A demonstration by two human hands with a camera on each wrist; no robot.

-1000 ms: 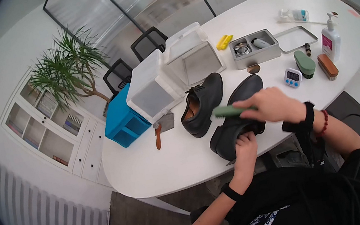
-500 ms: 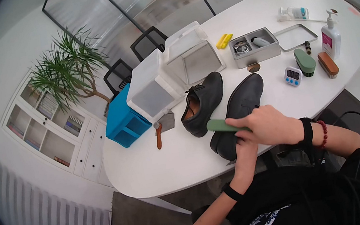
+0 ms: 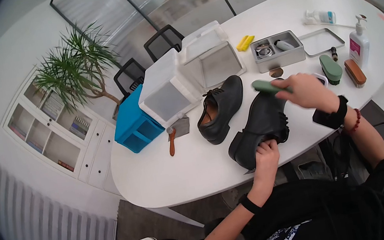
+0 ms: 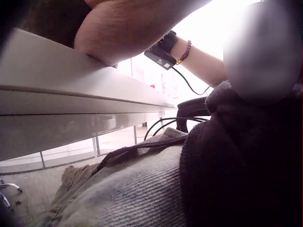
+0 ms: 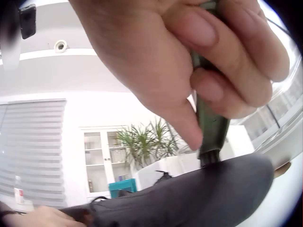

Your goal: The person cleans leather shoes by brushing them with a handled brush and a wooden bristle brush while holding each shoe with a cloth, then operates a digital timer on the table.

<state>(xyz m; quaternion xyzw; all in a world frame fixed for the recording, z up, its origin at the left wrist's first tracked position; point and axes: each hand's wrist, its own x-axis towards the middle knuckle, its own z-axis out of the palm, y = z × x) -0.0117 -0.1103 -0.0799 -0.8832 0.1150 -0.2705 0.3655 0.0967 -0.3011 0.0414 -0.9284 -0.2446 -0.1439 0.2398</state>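
A black leather lace-up shoe [image 3: 258, 122] lies tilted near the table's front edge, its laces facing right and its heel towards the person. My left hand [image 3: 267, 156] grips it at the opening, fingers curled over the rim. Held in my right hand [image 3: 309, 91] is a green-handled brush [image 3: 267, 86], which reaches across the toe. In the right wrist view, dark bristles [image 5: 209, 158] of the brush stand right at the toe leather. The matching black shoe [image 3: 223, 111] stands upright to the left. The left wrist view shows mainly a forearm and the table edge.
Right of the shoes are another green brush [image 3: 331, 69], a wooden brush [image 3: 355, 73] and a pump bottle [image 3: 358, 46]. Behind stand a metal tin [image 3: 280, 58], a yellow brush [image 3: 245, 42] and clear boxes [image 3: 164, 96]. A teal box [image 3: 137, 123] and a wooden-handled tool [image 3: 172, 142] lie left.
My right hand has carried the green brush from near the shoe's heel and middle up to its toe. The held shoe has tilted, so its laces show on the right. My left hand stays at the opening.
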